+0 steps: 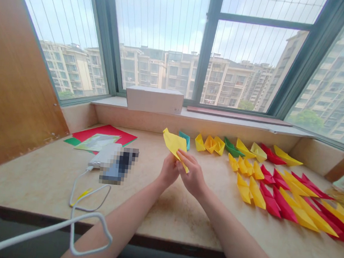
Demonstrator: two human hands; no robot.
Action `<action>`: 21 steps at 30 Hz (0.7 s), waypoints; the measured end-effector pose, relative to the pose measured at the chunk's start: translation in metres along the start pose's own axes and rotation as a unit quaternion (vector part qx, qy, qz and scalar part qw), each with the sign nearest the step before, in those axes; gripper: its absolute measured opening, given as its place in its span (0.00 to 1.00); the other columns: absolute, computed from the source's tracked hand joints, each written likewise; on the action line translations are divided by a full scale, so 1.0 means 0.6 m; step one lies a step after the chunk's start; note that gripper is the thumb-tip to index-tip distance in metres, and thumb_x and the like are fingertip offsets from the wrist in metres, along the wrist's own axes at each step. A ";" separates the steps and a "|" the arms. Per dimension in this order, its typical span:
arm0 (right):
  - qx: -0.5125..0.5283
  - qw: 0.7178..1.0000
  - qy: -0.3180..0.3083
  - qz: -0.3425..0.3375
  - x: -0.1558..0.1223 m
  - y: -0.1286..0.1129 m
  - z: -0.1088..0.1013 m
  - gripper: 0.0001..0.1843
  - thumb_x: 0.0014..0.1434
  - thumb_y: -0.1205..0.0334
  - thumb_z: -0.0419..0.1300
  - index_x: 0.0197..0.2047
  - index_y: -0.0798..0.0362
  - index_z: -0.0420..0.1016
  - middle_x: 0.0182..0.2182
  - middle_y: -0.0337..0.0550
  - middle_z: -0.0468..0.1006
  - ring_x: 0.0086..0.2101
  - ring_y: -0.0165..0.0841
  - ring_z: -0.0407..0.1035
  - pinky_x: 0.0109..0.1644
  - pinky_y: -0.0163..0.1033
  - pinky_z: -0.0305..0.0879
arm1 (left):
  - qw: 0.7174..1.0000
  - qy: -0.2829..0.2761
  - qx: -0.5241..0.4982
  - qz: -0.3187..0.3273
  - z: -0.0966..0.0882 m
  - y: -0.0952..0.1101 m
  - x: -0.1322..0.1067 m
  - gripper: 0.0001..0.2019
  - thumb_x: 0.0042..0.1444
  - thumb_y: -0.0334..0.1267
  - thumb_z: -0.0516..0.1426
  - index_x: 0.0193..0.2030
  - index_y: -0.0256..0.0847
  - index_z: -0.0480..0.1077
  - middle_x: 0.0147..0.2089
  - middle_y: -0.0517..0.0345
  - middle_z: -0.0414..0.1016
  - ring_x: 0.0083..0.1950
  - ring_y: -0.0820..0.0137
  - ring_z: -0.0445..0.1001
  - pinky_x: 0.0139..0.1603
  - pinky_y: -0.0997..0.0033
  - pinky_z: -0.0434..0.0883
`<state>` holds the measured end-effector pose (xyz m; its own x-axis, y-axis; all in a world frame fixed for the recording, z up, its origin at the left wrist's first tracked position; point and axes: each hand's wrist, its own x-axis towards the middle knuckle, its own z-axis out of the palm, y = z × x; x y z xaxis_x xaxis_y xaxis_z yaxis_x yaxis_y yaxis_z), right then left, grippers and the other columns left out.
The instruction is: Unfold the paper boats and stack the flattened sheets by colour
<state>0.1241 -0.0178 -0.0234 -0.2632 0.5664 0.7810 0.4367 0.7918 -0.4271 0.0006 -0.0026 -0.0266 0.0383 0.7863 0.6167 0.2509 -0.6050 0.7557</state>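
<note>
A folded piece of yellow paper (174,142) is held up between both hands, over the middle of the counter. My left hand (169,170) grips its lower part from beneath, its fingers mostly hidden behind the paper and the other hand. Across the lower right edge of the paper lie the closed fingers of my right hand (192,174), with the thumb toward the left hand. Just behind the paper stands a small teal folded paper boat (184,140), partly covered by it.
Rows of yellow, red and green paper boats (249,189) stand on the right. At left lie red paper sheets (98,132), a white power bank (106,155), a blurred-out dark object (119,166) and a white cable (90,214). A white box (154,100) rests on the windowsill.
</note>
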 end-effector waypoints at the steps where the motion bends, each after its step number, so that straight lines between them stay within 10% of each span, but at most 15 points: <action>1: -0.005 1.000 -0.006 -0.010 -0.001 -0.002 -0.001 0.23 0.67 0.62 0.50 0.63 0.50 0.68 0.61 0.48 0.70 0.60 0.39 0.63 0.65 0.49 0.61 | 0.999 -0.007 -0.042 -0.002 0.000 0.000 -0.001 0.10 0.55 0.34 0.55 0.43 0.38 0.73 0.43 0.48 0.79 0.45 0.58 0.76 0.47 0.58 0.72; 9: -0.122 0.986 -0.066 -0.095 -0.008 -0.013 -0.015 0.34 0.60 0.69 0.52 0.69 0.50 0.58 0.67 0.47 0.61 0.66 0.40 0.53 0.67 0.52 0.55 | 0.938 -0.012 -0.329 -0.112 0.009 0.011 -0.014 0.18 0.57 0.41 0.56 0.54 0.41 0.70 0.53 0.48 0.77 0.59 0.57 0.71 0.59 0.54 0.69; 21: -0.131 0.984 -0.090 -0.086 -0.013 -0.007 0.002 0.29 0.68 0.67 0.46 0.71 0.49 0.52 0.67 0.47 0.60 0.67 0.37 0.52 0.69 0.53 0.52 | 0.915 0.041 -0.370 -0.159 0.005 0.010 -0.003 0.28 0.62 0.55 0.42 0.58 0.41 0.68 0.54 0.48 0.76 0.60 0.59 0.71 0.60 0.55 0.68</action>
<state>0.1234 -0.0254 -0.0281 -0.4905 0.4800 0.7274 0.5727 0.8066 -0.1461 0.0049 -0.0075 -0.0237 -0.0037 0.9433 0.3320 -0.4868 -0.2917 0.8234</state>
